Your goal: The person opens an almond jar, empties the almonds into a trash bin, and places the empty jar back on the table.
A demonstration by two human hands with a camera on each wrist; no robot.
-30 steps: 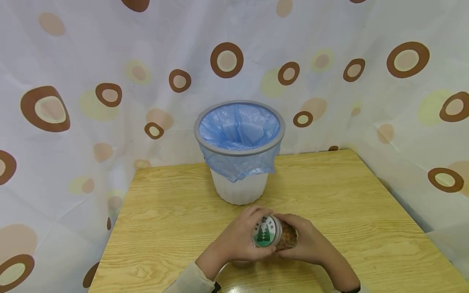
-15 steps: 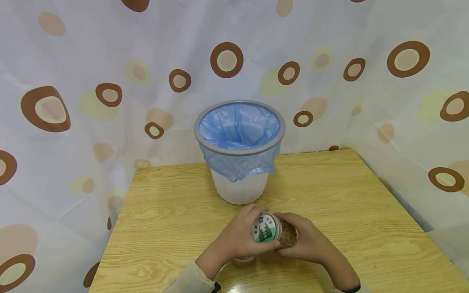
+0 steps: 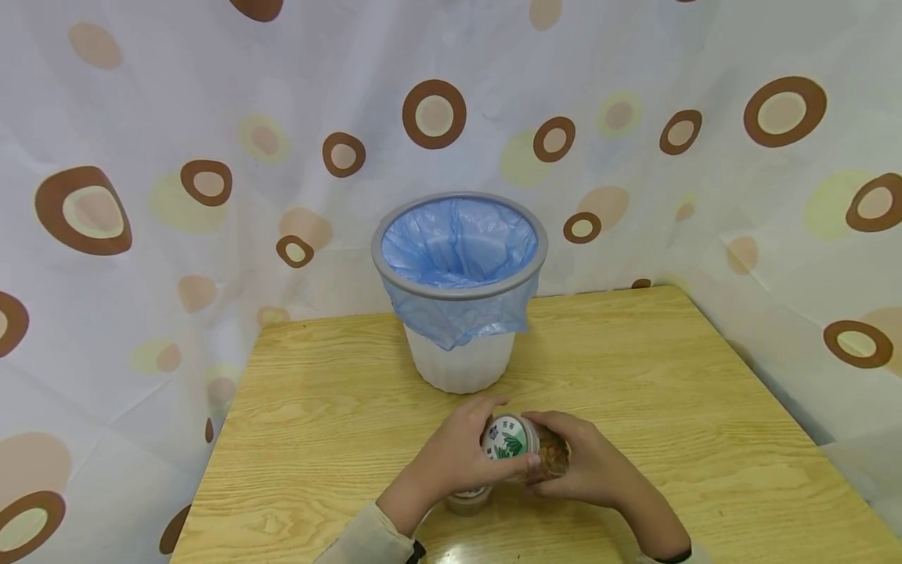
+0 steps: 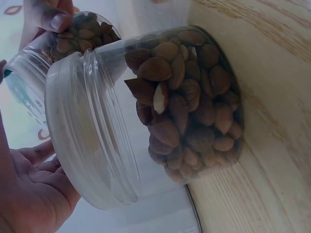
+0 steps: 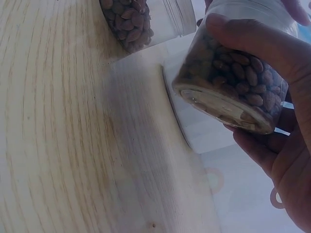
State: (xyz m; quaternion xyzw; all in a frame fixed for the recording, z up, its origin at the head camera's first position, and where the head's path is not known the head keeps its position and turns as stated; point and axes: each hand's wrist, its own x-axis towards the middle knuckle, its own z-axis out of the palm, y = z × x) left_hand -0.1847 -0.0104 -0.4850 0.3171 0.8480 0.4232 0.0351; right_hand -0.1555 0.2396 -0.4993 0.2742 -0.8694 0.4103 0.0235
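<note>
In the head view, my left hand (image 3: 461, 450) curls its fingers and thumb round the white and green printed lid (image 3: 507, 440) of a clear jar. My right hand (image 3: 599, 462) grips the body of that jar (image 3: 551, 454), which holds almonds. The jar is tilted on its side above the table, lid toward the left; its bottom shows in the right wrist view. A second clear jar (image 4: 112, 111), part filled with almonds, stands upright on the table below my left hand. My left palm (image 4: 39, 189) shows beside it in the left wrist view.
A white bin (image 3: 461, 360) with a grey rim and a blue plastic liner (image 3: 458, 235) stands behind the hands. It rests on a wood-grain table (image 3: 317, 423). A patterned sheet (image 3: 282, 117) hangs behind the table and along its sides.
The lid's print has turned counterclockwise under my left hand. More of the standing jar shows below that hand. My right hand keeps its hold with little movement.
</note>
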